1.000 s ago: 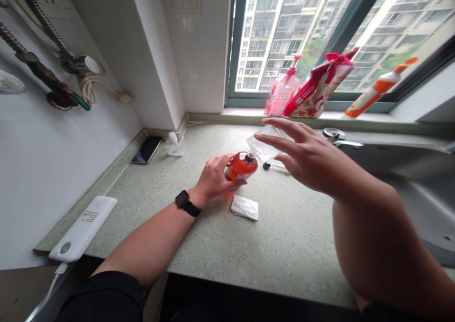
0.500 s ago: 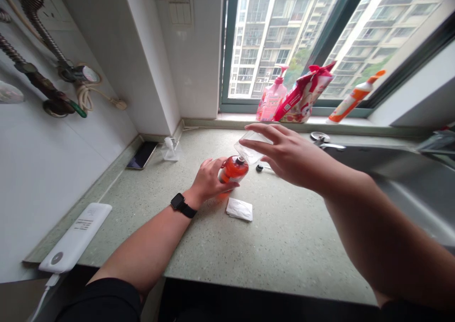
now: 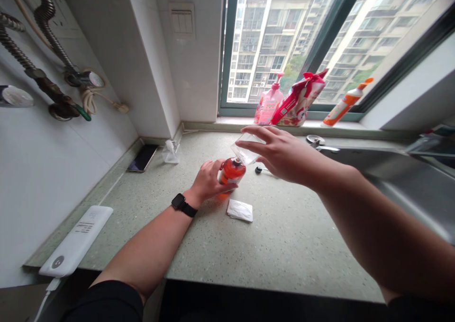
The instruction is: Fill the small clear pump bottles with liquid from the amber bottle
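Observation:
My left hand (image 3: 209, 180) wraps round an orange-red bottle (image 3: 232, 171) that stands on the speckled counter. In my right hand (image 3: 273, 147) is a clear, see-through bottle (image 3: 247, 147), tipped over so that its mouth meets the neck of the orange one. Whether liquid runs between them I cannot tell. Just right of the bottles lies a black pump top (image 3: 258, 170), partly behind my right hand. A folded white tissue (image 3: 240, 210) rests in front of the orange bottle.
Left on the counter are a white power bank (image 3: 76, 241) with a cable, a phone (image 3: 142, 158) and a small clear container with a white nozzle (image 3: 171, 152). A steel sink (image 3: 408, 175) is at right. A pink pump bottle (image 3: 269, 102), a red bag (image 3: 300, 99) and an orange-white bottle (image 3: 346, 103) line the sill.
The camera view has shifted slightly. Both hands keep their hold, and the clear bottle stays tipped over the orange bottle's neck.

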`<control>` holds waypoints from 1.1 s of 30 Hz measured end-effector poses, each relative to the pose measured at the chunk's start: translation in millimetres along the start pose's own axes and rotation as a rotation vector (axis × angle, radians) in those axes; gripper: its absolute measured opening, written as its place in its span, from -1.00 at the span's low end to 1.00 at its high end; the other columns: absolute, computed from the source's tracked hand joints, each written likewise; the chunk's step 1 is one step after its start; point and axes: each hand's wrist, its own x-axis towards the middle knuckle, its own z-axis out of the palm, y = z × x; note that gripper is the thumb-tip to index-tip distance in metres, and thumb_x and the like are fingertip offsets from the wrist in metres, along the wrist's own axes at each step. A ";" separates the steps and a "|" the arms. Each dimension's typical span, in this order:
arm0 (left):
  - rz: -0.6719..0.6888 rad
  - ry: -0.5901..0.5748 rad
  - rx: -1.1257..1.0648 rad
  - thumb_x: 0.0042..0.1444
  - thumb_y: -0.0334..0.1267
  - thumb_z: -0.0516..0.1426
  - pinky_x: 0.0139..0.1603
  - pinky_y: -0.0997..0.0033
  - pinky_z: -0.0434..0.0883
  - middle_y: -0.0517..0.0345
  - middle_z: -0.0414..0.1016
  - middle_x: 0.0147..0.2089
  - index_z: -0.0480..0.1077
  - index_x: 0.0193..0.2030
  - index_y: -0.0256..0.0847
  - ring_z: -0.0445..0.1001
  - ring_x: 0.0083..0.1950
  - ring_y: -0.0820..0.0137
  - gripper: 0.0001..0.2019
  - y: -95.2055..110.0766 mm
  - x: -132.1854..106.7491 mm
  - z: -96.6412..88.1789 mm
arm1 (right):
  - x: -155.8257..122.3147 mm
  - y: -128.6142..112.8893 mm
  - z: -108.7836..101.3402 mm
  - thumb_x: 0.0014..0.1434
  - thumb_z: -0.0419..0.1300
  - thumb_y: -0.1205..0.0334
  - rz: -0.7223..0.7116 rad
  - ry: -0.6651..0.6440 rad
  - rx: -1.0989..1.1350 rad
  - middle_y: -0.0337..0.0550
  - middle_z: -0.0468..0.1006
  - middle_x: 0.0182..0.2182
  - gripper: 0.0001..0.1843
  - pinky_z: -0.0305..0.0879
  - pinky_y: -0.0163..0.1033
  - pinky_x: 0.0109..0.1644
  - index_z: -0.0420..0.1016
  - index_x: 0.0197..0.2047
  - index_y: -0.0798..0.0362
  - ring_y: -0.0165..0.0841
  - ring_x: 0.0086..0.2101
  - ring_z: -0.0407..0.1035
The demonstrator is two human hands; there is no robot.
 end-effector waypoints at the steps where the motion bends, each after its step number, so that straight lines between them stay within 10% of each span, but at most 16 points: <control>1: -0.002 0.000 0.002 0.15 0.37 0.36 0.23 -0.20 0.52 -0.11 0.66 0.11 0.35 0.29 -0.10 0.65 0.09 0.00 -0.22 -0.3 0.1 -0.3 | 1.1 -0.1 -0.2 0.34 0.17 0.48 -0.002 -0.004 -0.004 0.06 0.33 0.49 -0.32 0.43 0.25 0.39 0.42 0.47 -0.10 0.04 0.35 0.36; 33: -0.010 -0.036 -0.009 0.13 0.31 0.40 0.22 -0.19 0.49 -0.08 0.63 0.09 0.31 0.24 -0.10 0.63 0.07 0.01 -0.26 -8.8 -0.4 -0.6 | 25.9 -9.9 -9.0 0.29 0.14 0.55 -0.074 -0.073 -0.111 0.10 0.39 0.44 -0.27 0.47 0.16 0.31 0.45 0.46 -0.09 -0.01 0.25 0.44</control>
